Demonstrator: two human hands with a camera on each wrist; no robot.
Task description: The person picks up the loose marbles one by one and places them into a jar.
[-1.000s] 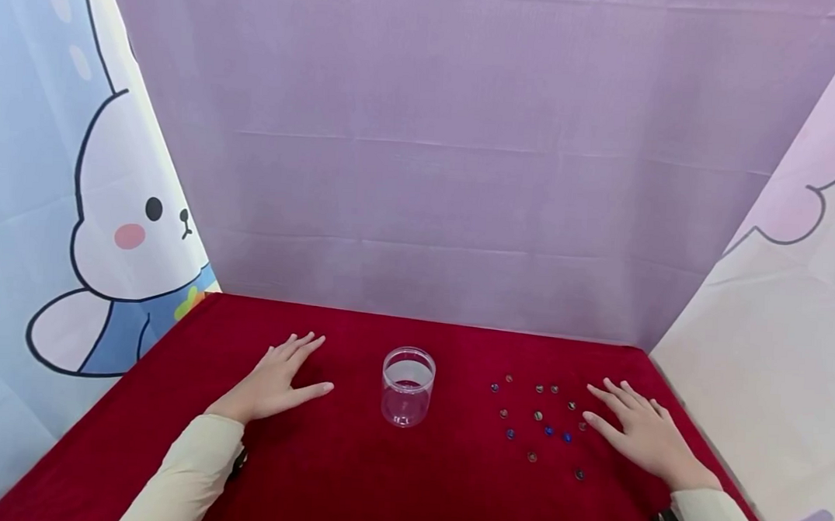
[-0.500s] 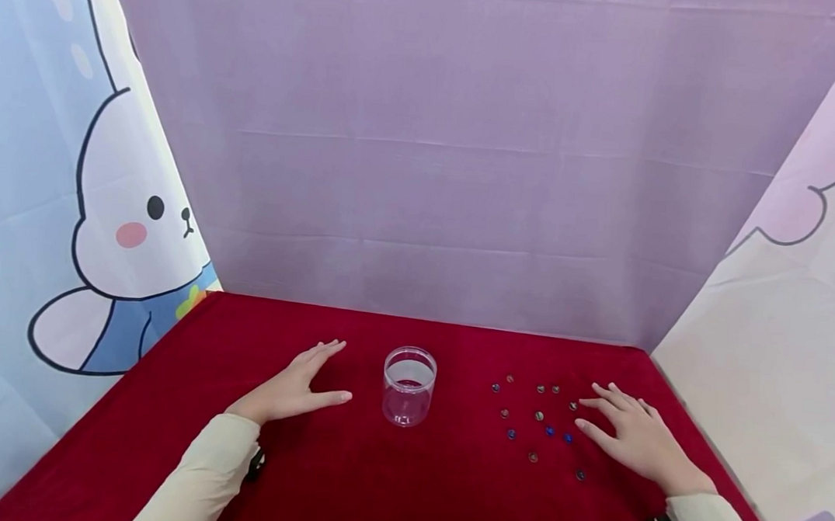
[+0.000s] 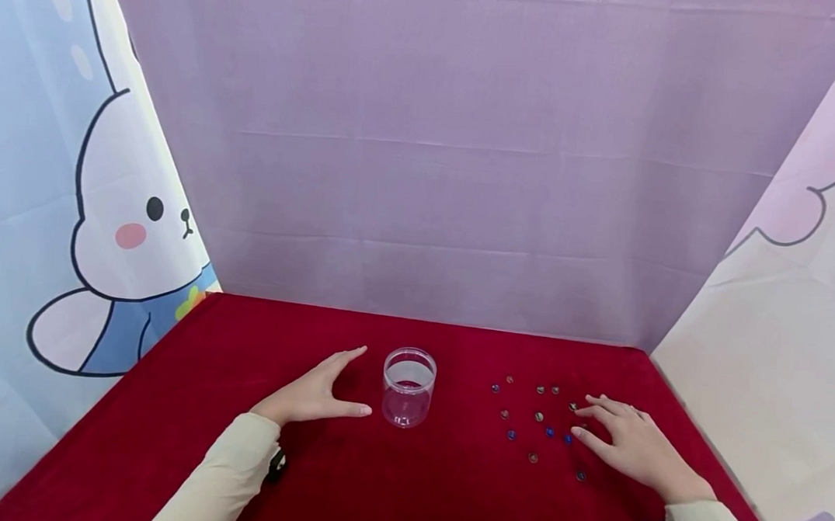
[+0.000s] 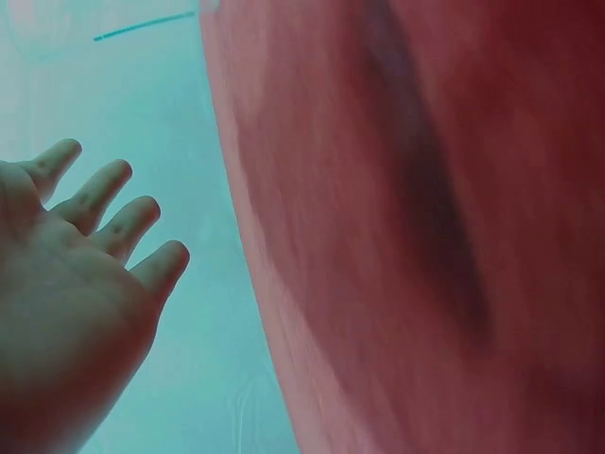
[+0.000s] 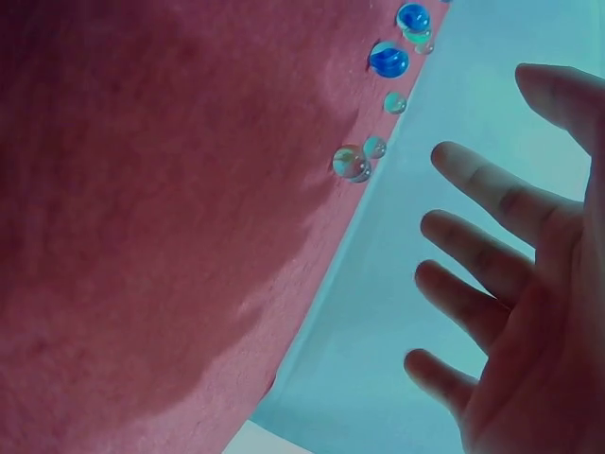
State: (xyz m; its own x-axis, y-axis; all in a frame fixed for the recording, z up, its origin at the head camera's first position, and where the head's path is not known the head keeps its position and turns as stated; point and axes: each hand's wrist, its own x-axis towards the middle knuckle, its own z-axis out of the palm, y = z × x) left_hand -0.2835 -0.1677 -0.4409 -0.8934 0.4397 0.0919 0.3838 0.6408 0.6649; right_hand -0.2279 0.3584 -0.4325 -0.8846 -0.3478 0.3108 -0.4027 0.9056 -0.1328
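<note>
A clear, round plastic jar [image 3: 407,400] without a lid stands upright on the red cloth. To its left is my left hand [image 3: 313,396], thumb and fingers spread apart with a small gap to the jar. In the left wrist view the left palm [image 4: 76,284] holds nothing. Several glass marbles [image 3: 539,416] lie scattered right of the jar, some of them blue [image 5: 388,60]. At their right side my right hand [image 3: 633,441] hovers with relaxed fingers, its fingertips near the outermost marbles. The right wrist view shows the right hand [image 5: 529,303] with nothing in it.
A red cloth [image 3: 407,493] covers the table. Behind it hangs a purple curtain [image 3: 422,160]. A printed rabbit curtain [image 3: 133,201] closes the left side, and a pale curtain [image 3: 792,331] the right.
My left hand has moved right, closer to the jar. My right hand has shifted slightly left toward the marbles, its fingers bending a little. Jar and marbles stay put.
</note>
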